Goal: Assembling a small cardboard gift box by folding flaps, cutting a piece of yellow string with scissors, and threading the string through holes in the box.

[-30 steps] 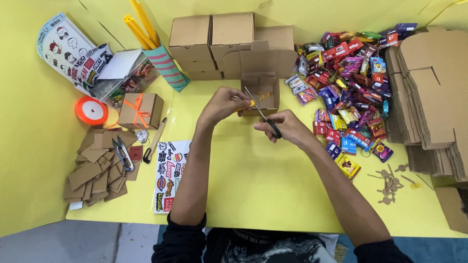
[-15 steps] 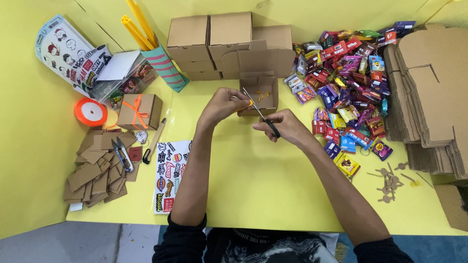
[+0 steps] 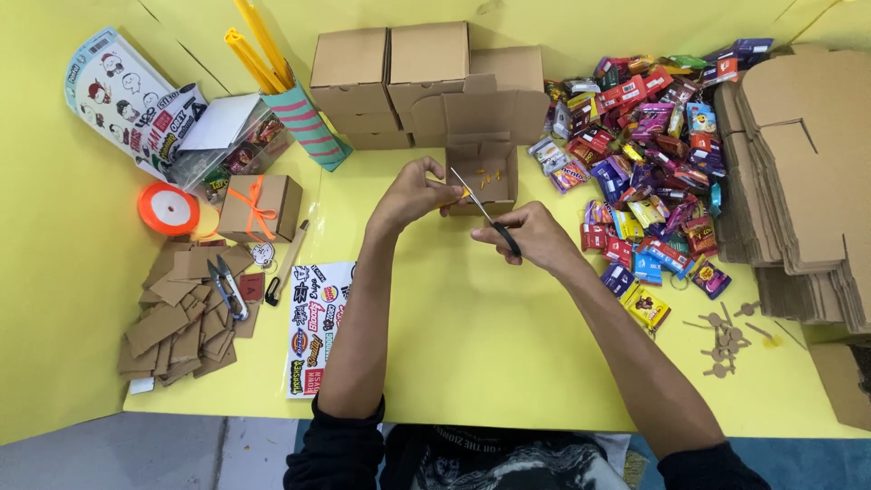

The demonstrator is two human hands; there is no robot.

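I've got one view only, head cam, worn up top and looking steeply down over my own forearms onto the yellow table (image 3: 472, 363). It faces forward toward the far yellow wall. Mid range: the whole tabletop fits, from the card scraps (image 3: 181, 318) on the left edge to the flat card stack (image 3: 807, 181) on the right. No second view to overlap with.

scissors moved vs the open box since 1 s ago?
No. The scissors in the right hand sit in the same spot just in front of the open cardboard box, blades angled toward it as before.
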